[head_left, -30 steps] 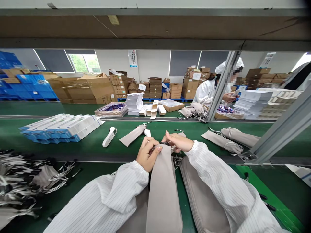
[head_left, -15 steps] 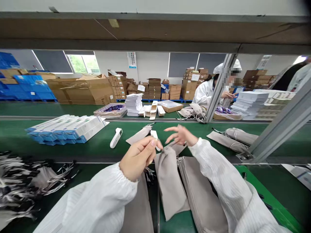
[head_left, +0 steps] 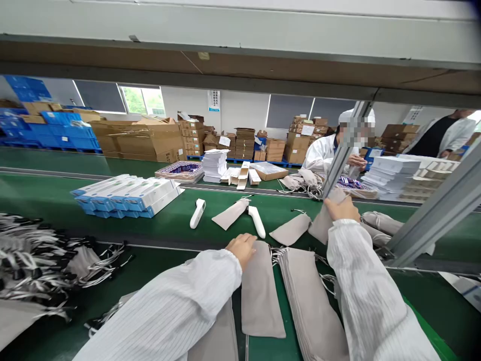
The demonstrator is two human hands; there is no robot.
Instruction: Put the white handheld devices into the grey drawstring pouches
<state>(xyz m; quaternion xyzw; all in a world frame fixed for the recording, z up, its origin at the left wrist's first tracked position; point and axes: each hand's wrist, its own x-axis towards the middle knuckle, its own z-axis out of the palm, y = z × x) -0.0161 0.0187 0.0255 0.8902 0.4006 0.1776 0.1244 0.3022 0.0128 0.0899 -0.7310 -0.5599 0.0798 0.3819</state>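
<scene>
My left hand [head_left: 242, 248] rests, fingers curled down, on the top of a flat grey pouch [head_left: 260, 296] at the near edge of the green bench. A white thermometer-like device [head_left: 257, 221] lies on the belt just beyond that hand. My right hand [head_left: 339, 208] reaches out to the right and holds a filled grey pouch [head_left: 323, 220] over the belt, by other filled pouches [head_left: 378, 220]. A stack of flat grey pouches [head_left: 310, 296] lies between my arms.
On the green belt [head_left: 52, 203] lie blue-and-white boxes [head_left: 128, 195], another white device [head_left: 197, 213] and two flat pouches [head_left: 231, 213]. Black-and-grey cords [head_left: 41, 260] are heaped at left. A metal frame post [head_left: 432, 215] slants at right. A co-worker in white [head_left: 325, 150] stands across the belt.
My right hand has carried a pouch out to the right over the belt. My left hand dropped from a raised pinch onto the flat pouch; a white device now lies on the belt.
</scene>
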